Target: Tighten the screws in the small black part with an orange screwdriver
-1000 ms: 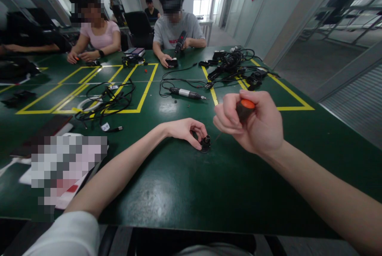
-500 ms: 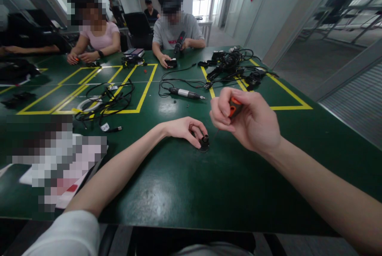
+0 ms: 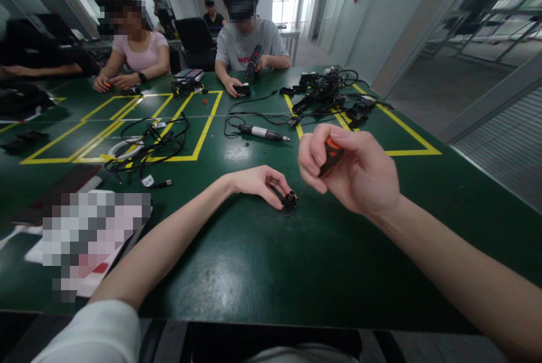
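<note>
My left hand [image 3: 260,183] rests on the green table [image 3: 262,272] with its fingers pinched round a small black round part [image 3: 289,203]. My right hand [image 3: 349,168] is closed round a screwdriver with an orange and black handle [image 3: 330,155], held just right of and above the part. The thin shaft slants down toward the part and its tip is hard to make out.
An electric screwdriver [image 3: 262,132] with its cable lies beyond my hands. Tangled black cables [image 3: 148,143] sit left on yellow tape lines, and more cables and devices [image 3: 330,95] lie at the back right. Two people [image 3: 249,41] work at the far side. A blurred-out object [image 3: 93,239] lies at the near left.
My right hand has turned on the screwdriver handle, so the orange cap is now mostly covered by the fingers, and has shifted slightly left and up. My left hand stays on the part.
</note>
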Demonstrator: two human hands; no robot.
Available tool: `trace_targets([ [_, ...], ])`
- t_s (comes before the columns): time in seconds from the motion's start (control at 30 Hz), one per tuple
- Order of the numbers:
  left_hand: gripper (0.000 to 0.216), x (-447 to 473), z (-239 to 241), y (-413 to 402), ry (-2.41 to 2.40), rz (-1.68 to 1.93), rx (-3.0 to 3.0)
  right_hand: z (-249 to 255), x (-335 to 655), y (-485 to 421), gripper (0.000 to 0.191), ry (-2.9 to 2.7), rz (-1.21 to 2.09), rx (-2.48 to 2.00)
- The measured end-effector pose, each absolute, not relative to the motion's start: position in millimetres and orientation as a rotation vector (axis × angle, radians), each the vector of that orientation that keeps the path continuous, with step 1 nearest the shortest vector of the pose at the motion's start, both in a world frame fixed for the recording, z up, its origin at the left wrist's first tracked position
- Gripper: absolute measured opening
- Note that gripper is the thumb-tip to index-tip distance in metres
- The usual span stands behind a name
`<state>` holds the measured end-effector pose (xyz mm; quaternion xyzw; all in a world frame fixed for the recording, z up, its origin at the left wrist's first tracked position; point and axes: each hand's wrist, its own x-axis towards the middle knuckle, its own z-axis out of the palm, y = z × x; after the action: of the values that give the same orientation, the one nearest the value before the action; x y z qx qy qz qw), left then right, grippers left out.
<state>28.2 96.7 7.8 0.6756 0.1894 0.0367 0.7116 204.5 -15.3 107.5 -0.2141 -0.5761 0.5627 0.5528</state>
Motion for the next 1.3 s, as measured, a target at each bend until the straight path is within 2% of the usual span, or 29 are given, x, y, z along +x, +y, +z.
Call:
trace_targets([
  [0.17,0.048,30.0,6.0,93.9,0.423,0.093,1.508,106.1,205.7,-16.0,0.036,-1.306,1.376,-0.525],
  [0.37,0.054,29.6,3.9,94.7,0.451,0.135,1.48,105.9,205.0,-15.2,0.023,-1.298,1.366,-0.515],
  [0.6,0.051,29.2,4.0,95.1,0.448,0.143,1.439,106.6,204.7,-14.5,0.039,-1.31,1.359,-0.546],
  [0.77,0.047,31.0,4.8,91.6,0.447,0.142,1.459,103.3,206.6,-14.7,0.033,-1.298,1.379,-0.49],
  [0.9,0.056,32.8,3.4,90.1,0.439,0.15,1.518,103.7,205.3,-16.4,0.025,-1.321,1.384,-0.482],
  [1.0,0.059,33.8,2.1,89.7,0.442,0.156,1.54,104.7,203.5,-17.4,0.026,-1.342,1.328,-0.491],
  [1.3,0.048,33.6,7.8,88.3,0.453,0.162,1.639,101.8,203.5,-17.8,0.034,-1.314,1.307,-0.46],
])
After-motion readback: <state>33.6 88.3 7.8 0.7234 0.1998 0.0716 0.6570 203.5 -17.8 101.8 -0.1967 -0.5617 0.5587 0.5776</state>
